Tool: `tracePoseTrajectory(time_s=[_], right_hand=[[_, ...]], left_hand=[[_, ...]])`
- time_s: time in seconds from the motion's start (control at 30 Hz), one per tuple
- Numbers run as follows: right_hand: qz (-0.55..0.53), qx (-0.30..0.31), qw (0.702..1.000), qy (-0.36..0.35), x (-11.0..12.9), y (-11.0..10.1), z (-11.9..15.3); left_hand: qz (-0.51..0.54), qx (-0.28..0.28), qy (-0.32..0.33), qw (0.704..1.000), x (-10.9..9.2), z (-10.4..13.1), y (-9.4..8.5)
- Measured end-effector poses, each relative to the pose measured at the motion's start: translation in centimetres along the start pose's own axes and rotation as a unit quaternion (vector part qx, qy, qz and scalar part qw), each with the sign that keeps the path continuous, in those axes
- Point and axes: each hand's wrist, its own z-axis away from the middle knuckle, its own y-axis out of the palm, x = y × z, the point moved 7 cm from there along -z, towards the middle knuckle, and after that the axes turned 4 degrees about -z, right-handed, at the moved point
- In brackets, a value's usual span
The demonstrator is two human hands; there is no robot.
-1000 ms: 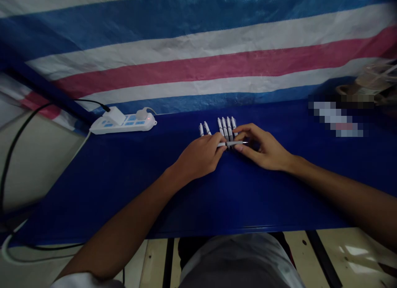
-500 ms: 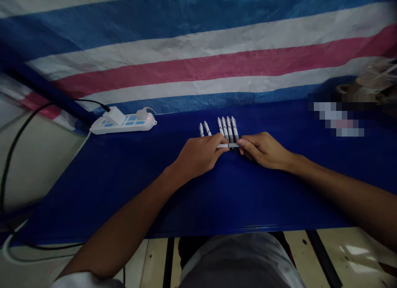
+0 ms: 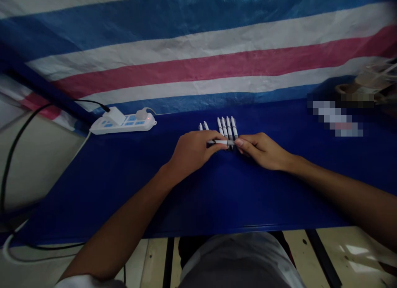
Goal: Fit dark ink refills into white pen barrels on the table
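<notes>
We are now holding our left hand (image 3: 194,150) farther from our right hand (image 3: 263,150), both pinching one pen (image 3: 221,142); four pens (image 3: 230,130) are lying beyond, two pens (image 3: 206,126) past the left.

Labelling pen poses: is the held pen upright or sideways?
Sideways: the held pen runs across the view, its white barrel in the left hand, its grey end pinched by the right hand.

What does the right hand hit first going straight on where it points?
Likely the left hand, at the other end of the pen both hold. The row of four pens seems to lie lower, on the table, but depth is unclear here.
</notes>
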Motion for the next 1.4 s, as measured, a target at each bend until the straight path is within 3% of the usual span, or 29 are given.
tracePoseTrajectory(time_s=[0.1, 0.23, 0.3, 0.37, 0.47, 0.6, 0.73, 1.13, 1.27, 1.4], right_hand=[[0.017, -0.044, 0.999, -0.016, 0.2, -0.5, 0.1], [0.01, -0.049, 0.998, -0.025, 0.2, 0.0, 0.1], [0.028, -0.049, 0.998, -0.04, 0.5, 0.6, 0.0], [0.069, -0.077, 0.99, -0.093, 1.3, 0.9, 0.0], [0.145, -0.081, 0.975, -0.145, 1.9, 1.6, -0.2], [0.24, -0.019, 0.955, -0.176, 2.0, 3.1, -0.5], [0.29, 0.041, 0.937, -0.189, 1.9, 4.1, -0.6], [0.279, 0.024, 0.943, -0.177, 1.4, 4.0, -1.0], [0.262, 0.014, 0.95, -0.167, 1.3, 3.7, -1.2], [0.292, 0.006, 0.937, -0.191, 1.9, 3.5, -1.2]], left_hand=[[0.174, -0.034, -0.11, 0.978, 2.0, -0.4, -0.8], [0.388, -0.126, -0.188, 0.893, 3.7, -0.4, 0.0], [0.427, -0.163, -0.204, 0.865, 4.1, -0.2, 0.6], [0.415, -0.181, -0.195, 0.87, 4.2, -0.1, 0.7], [0.349, -0.194, -0.163, 0.902, 4.5, 0.0, -0.3], [0.318, -0.209, -0.144, 0.913, 5.6, -0.2, -1.6], [0.332, -0.2, -0.148, 0.91, 6.6, -0.5, -1.5], [0.355, -0.167, -0.197, 0.898, 5.9, -0.6, -0.2], [0.318, -0.157, -0.198, 0.914, 5.9, -0.7, -0.4], [0.313, -0.159, -0.212, 0.912, 6.1, -1.0, -1.0]])
